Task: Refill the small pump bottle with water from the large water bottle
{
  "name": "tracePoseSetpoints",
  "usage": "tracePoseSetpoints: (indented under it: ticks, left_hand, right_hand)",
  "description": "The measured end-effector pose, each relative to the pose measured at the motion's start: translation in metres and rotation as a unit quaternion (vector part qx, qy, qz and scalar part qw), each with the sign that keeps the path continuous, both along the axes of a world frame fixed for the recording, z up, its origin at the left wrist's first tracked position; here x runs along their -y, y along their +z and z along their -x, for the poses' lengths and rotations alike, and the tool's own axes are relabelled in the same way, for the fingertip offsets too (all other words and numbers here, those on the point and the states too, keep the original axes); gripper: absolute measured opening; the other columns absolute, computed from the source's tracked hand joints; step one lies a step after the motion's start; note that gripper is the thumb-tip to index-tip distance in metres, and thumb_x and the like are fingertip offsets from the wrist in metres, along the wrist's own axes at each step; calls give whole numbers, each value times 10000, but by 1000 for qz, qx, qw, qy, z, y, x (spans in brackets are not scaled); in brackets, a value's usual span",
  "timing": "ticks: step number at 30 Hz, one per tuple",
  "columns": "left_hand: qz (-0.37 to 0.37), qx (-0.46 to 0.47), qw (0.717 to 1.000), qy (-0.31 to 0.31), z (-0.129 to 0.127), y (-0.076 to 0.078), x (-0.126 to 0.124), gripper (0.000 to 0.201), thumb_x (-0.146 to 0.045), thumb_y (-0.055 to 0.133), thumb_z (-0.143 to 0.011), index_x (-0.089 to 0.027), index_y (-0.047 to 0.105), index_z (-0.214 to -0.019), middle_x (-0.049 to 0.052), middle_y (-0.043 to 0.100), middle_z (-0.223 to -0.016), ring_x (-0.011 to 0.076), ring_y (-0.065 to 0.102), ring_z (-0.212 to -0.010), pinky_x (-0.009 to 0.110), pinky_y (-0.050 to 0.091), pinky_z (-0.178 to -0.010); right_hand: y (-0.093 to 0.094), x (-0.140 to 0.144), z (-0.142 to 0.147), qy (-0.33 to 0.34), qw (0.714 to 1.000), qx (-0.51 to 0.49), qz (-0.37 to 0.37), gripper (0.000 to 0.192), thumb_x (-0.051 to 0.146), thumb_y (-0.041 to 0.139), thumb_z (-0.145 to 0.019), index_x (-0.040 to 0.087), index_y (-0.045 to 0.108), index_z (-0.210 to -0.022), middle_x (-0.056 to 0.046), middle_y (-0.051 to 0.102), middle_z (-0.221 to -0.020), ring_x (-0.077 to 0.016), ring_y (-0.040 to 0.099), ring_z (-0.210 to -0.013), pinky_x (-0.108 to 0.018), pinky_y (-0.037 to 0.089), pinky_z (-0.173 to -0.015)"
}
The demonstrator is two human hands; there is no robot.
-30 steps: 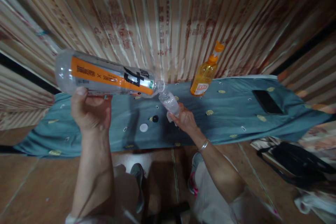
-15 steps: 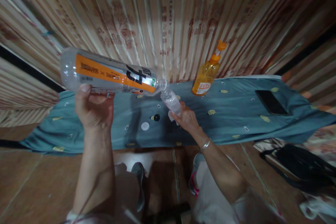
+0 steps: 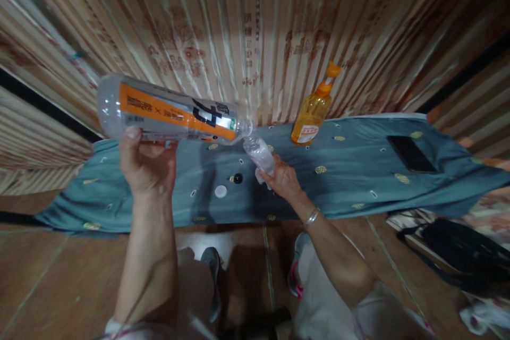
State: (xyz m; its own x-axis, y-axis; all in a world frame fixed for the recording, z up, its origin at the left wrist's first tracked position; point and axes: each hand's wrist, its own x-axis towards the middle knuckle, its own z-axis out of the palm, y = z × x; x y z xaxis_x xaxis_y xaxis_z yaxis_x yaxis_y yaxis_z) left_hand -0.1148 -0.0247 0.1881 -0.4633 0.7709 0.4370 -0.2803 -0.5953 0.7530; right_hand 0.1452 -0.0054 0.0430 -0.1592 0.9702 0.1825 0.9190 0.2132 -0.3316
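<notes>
My left hand [image 3: 149,164] is closed round the underside of a large clear plastic bottle [image 3: 171,111] with an orange and grey label. That bottle lies nearly level in the air, its uncapped mouth pointing right. Just below its mouth is the open neck of a small clear plastic bottle [image 3: 260,154], tilted up to the left. My right hand [image 3: 282,176] grips the small bottle near its base. Whether the two mouths touch, I cannot tell. A white cap [image 3: 220,191] and a black cap [image 3: 238,178] lie on the cloth below the bottles.
A pump bottle [image 3: 311,117] of amber liquid stands at the back of the teal cloth [image 3: 350,170]. To the right lies a black phone [image 3: 411,154]. A pleated curtain [image 3: 223,26] hangs behind. A black bag [image 3: 458,249] sits at the lower right.
The large bottle and my left hand have shifted slightly to the right. My right hand and the small bottle have hardly moved.
</notes>
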Motion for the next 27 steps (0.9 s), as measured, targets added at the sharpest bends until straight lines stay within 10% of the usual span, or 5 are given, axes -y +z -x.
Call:
tracePoseSetpoints:
  ticks: [9, 17, 27]
  left_hand:
    - [19, 15, 1000, -6, -4, 1, 4, 518, -559, 972, -535, -266, 781, -916, -18, 760, -965, 182, 654, -890, 318, 598, -821]
    - [29, -50, 998, -13, -3, 3, 8, 504, -599, 915, -602, -262, 778, -950, 61, 765, -1166, 299, 667, -1150, 530, 621, -994]
    - [14, -44, 999, 23, -14, 6, 4, 742, -275, 945, -518, -370, 672, -1202, 21, 789, -1129, 275, 748, -1013, 634, 640, -922]
  right_hand:
    - [-7, -2, -2, 14, 1000, -15, -11, 585, 398, 687, -1025, 53, 545, -1475, -221, 809, -1183, -311, 787, -1077, -356, 596, -906]
    - [-2, -1, -1, 8, 1000, -24, 11, 578, 378, 686, -1028, 44, 541, -1476, -224, 800, -1179, -300, 775, -1080, -344, 582, -906]
    - [-7, -2, -1, 7, 1000, -9, -19, 538, 401, 683, -1029, 75, 551, -1437, -215, 802, -1195, -299, 786, -1065, -338, 585, -885]
